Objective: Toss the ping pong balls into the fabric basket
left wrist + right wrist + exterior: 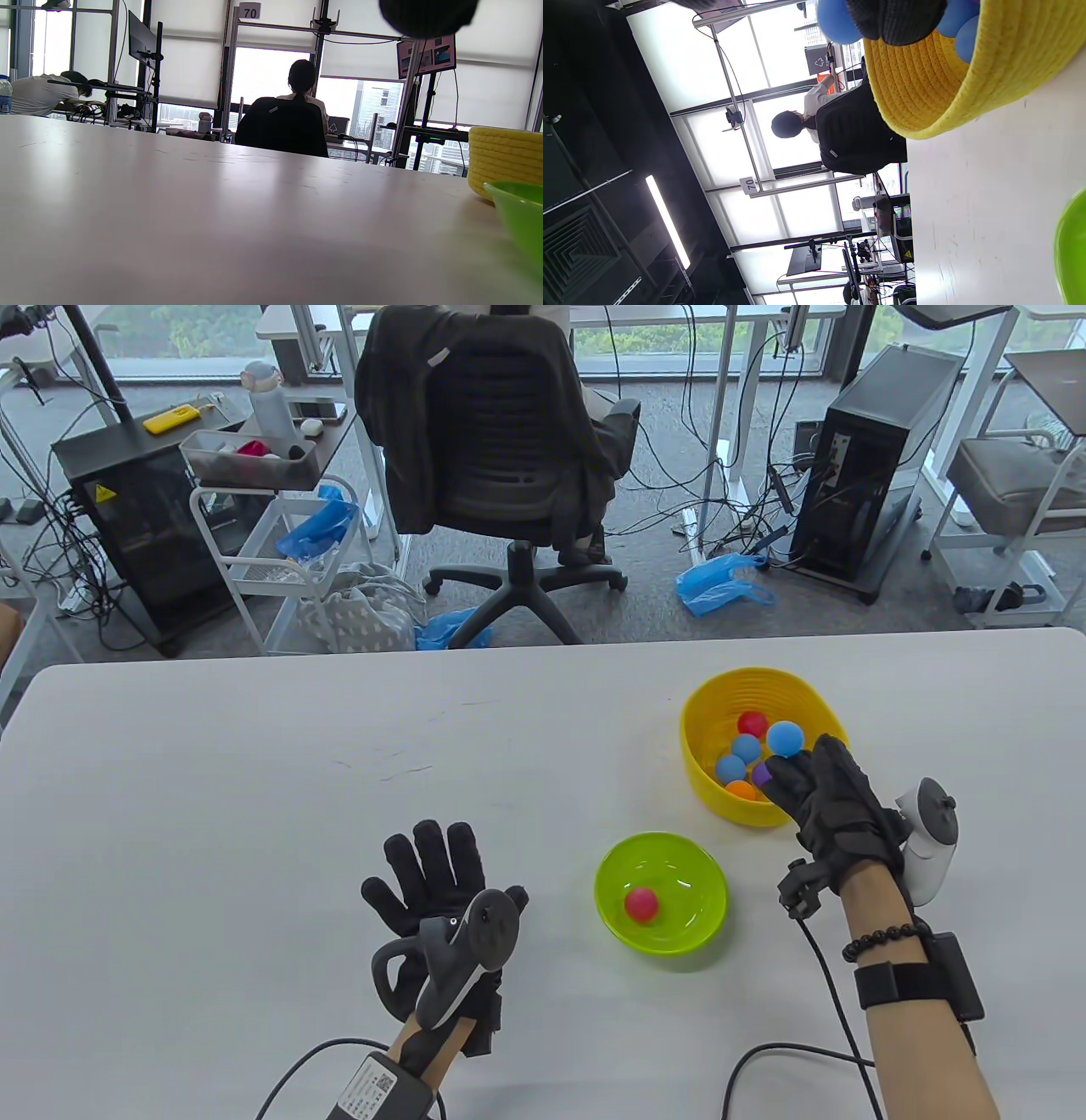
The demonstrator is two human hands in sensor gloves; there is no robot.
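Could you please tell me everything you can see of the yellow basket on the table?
The yellow basket is a round, open-topped bowl of coiled, rope-like fabric with ribbed walls. It stands upright on the white table, toward the right, just beyond the green bowl. Inside lie a red ball, several blue balls and an orange ball. The right hand reaches over its near rim, fingers at a blue ball.

The table view looks down on the table [254, 746] from the near edge. The left wrist view skims low across it, upright. The right wrist view lies on its side; all share the yellow basket [704, 780].
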